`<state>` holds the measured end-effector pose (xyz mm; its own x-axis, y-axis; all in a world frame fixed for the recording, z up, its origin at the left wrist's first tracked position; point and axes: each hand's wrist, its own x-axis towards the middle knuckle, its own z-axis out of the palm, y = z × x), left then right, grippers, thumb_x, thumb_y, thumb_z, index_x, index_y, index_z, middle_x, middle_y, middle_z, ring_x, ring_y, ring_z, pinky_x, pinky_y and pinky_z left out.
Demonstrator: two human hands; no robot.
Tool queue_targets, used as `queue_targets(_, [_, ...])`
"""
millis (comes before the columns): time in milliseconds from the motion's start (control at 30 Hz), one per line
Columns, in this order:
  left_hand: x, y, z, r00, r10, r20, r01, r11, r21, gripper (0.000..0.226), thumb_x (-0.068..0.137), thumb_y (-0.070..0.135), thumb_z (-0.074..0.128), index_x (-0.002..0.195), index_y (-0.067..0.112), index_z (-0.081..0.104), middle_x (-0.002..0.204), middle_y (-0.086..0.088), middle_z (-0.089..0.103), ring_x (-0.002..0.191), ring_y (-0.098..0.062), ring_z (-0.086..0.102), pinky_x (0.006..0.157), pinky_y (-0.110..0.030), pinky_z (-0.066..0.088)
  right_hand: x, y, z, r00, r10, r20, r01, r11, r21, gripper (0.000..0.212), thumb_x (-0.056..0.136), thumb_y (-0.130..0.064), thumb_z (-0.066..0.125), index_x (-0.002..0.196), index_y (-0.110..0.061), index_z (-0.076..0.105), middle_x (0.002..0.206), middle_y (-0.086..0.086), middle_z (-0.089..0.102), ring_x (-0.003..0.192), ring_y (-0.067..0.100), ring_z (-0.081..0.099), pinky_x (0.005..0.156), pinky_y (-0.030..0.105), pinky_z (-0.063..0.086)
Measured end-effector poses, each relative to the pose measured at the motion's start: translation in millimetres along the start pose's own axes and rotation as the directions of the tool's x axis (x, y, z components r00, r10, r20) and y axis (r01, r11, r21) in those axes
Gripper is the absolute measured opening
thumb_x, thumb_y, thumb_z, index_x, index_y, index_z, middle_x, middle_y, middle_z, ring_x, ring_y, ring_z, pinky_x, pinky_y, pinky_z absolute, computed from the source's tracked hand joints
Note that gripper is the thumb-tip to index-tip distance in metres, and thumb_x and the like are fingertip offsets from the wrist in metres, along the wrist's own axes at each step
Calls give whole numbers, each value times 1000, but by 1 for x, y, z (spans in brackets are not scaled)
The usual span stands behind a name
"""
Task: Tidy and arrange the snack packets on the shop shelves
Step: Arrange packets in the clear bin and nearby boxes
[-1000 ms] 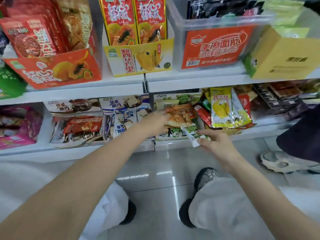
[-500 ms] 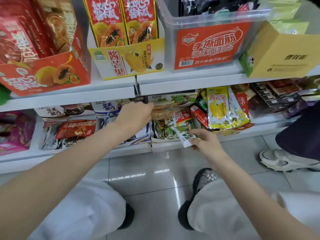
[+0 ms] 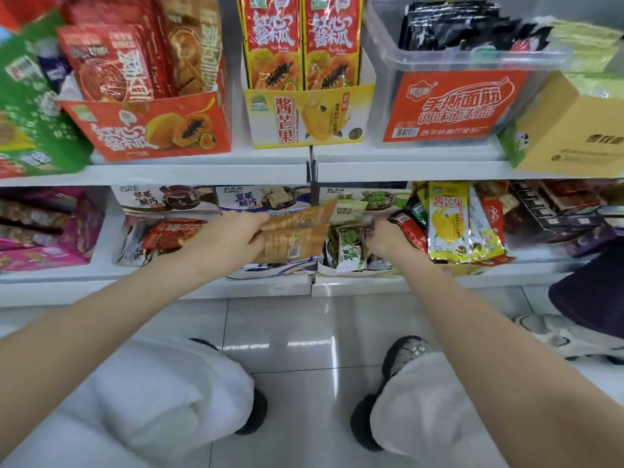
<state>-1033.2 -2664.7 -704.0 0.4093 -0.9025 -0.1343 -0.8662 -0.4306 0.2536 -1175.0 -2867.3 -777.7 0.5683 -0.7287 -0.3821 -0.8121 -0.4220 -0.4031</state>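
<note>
My left hand [image 3: 229,236] grips two orange-brown snack packets [image 3: 297,236] and holds them up in front of the lower shelf [image 3: 422,282]. My right hand [image 3: 385,239] reaches into the open display box of green-and-white packets [image 3: 349,253], with its fingers curled among them; what they hold is hidden. Red stick packets [image 3: 408,229] and yellow mango packets [image 3: 449,221] lean just right of that hand.
The upper shelf [image 3: 202,172] carries an orange papaya box [image 3: 152,130], a yellow mango box [image 3: 307,116], a clear tub [image 3: 456,106] and a tan carton [image 3: 570,130]. Pink packets [image 3: 44,231] lie at lower left. Another person's shoe [image 3: 557,332] stands at right on the tiled floor.
My left hand has lifted the orange-brown packets off the green box. My right hand has moved from the shelf edge, where it pinched a green packet, into that box.
</note>
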Motion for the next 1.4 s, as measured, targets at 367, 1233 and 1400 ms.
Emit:
queue_targets(367, [-23,6,-17,964,-173,203,265,701,-662,19,88,0,51,103,-1,62,95,-17,65,87,-25,60,71,-31,46,-106,1,-30,874,-24,-486,292,825,483,12,81,-17,69,76,-18,58,71,0,62,58,13,58,52,21,46])
queue_targets(1233, [-69,-36,-125,964,-179,-194,-138,283,-949,39,64,30,69,102,22,65,103,-2,71,95,-18,65,93,-36,48,-142,-208,-119,782,-542,-307,584,465,665,16,81,-8,66,88,-22,64,99,6,71,97,28,66,90,54,49])
queue_targets(1400, [-59,-46,-131,888,-356,-291,-252,153,-956,21,78,17,67,98,24,64,95,3,72,90,-17,67,82,-33,53,-122,-216,-126,818,-448,-360,563,500,658,12,83,-12,67,82,-23,64,89,-1,71,83,18,68,82,38,54])
